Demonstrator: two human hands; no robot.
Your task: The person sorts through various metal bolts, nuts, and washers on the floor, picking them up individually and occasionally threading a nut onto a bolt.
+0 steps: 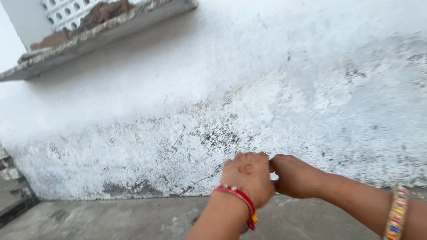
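Left hand (247,178) raised low in the middle of the scene, back turned to the camera, fingers curled inward and hidden behind the knuckles; cannot tell whether closed on anything. Red thread band with small white and yellow beads (238,198) wrapped around the left wrist, a bead end dangling at its lower right. Right hand (293,176) just to the right, reaching in from the right edge, its fingertips touching the left hand at the knuckles; fingers bunched narrow, anything pinched between them hidden, so cannot tell the hold. Gold bangle set with many-coloured stones (397,213) on the right forearm, near the lower right corner. Both hands together, touching, in front of the foot of a rough whitewashed plaster wall (231,84), not touching it as far as can be seen. Wall filling most of the scene: clean white higher up, speckled with dark grey patches and fine cracks along its lower band, darkest near the middle and at the base on the left. Grey concrete floor (111,218) below, meeting the wall in a dark line, lying under both forearms. Grey concrete ledge (98,35) jutting from the wall at far upper left, sloping down toward the left edge, with brownish crumbling material on top and a white patterned lattice block (66,11) above it. Stepped grey stone edge (11,195) at the left border, near the floor.
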